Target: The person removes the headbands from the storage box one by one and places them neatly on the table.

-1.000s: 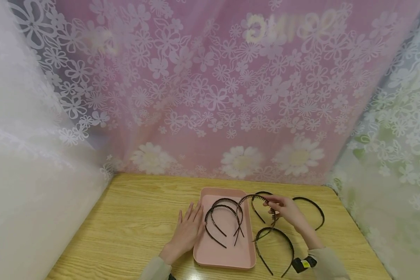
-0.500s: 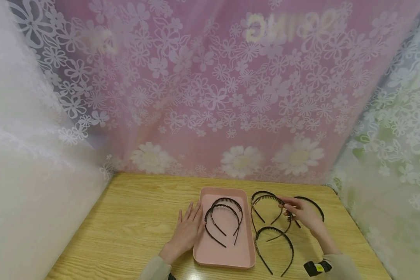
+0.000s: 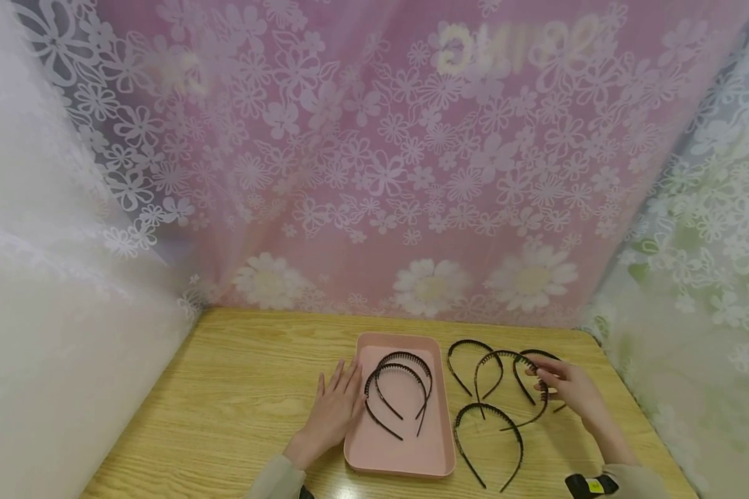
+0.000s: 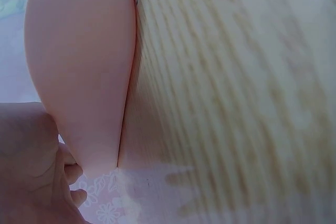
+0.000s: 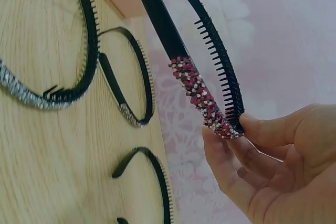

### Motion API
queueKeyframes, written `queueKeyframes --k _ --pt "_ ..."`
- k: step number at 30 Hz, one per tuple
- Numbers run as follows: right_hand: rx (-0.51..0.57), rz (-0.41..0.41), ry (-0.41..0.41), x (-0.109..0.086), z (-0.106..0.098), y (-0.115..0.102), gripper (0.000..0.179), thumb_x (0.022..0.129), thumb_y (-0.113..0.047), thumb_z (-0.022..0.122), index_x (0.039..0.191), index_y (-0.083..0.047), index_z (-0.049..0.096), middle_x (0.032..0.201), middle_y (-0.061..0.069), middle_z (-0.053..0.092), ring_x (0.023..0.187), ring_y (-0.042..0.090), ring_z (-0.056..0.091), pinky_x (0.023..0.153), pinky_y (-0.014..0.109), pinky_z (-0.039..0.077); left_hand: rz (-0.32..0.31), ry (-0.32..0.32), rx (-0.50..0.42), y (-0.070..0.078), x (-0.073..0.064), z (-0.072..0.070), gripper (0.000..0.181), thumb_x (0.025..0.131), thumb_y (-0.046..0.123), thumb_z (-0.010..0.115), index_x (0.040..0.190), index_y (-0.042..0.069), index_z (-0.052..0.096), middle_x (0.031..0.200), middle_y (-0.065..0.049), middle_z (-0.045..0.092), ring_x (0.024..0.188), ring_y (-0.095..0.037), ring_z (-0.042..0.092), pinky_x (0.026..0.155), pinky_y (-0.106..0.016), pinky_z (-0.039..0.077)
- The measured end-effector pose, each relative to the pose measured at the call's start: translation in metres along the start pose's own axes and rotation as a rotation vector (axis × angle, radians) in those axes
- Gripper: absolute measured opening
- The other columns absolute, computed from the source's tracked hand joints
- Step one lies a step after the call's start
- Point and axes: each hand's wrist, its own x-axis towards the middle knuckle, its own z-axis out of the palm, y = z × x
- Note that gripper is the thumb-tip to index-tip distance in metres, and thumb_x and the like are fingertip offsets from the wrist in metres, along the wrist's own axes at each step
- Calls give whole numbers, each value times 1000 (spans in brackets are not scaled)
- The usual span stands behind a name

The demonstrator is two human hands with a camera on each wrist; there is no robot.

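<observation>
My right hand, lower right of the head view, pinches a headband with red and pale stones, raised off the table. My left hand, fingers straight, touches the pink tray at lower centre. Two overlapping headbands lie inside it; three others lie lower right.

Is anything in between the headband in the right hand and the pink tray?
Yes, partly: the far headband and the near headband are on the table beside the pink tray. The right hand seems to hold its sparkly headband up off the table, so it could probably pass over them.
</observation>
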Motion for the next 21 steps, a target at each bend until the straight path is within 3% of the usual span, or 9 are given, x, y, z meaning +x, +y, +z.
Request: queueKeyframes --k 14,21 --pt "-10 11 39 -12 -23 24 49 110 -16 45 148 13 39 128 29 64 85 6 67 73 33 59 -7 9 24 1 1 0 53 106 22 54 151 -3 43 158 -18 40 147 -44 32 110 -73 26" --pt "-9 15 43 -18 -38 38 51 110 -17 44 147 18 36 120 15 72 84 5 67 73 31 58 -28 -26 13 1 1 -1 54 107 25 50 154 -1 40 161 -16 35 150 -42 26 113 -73 22"
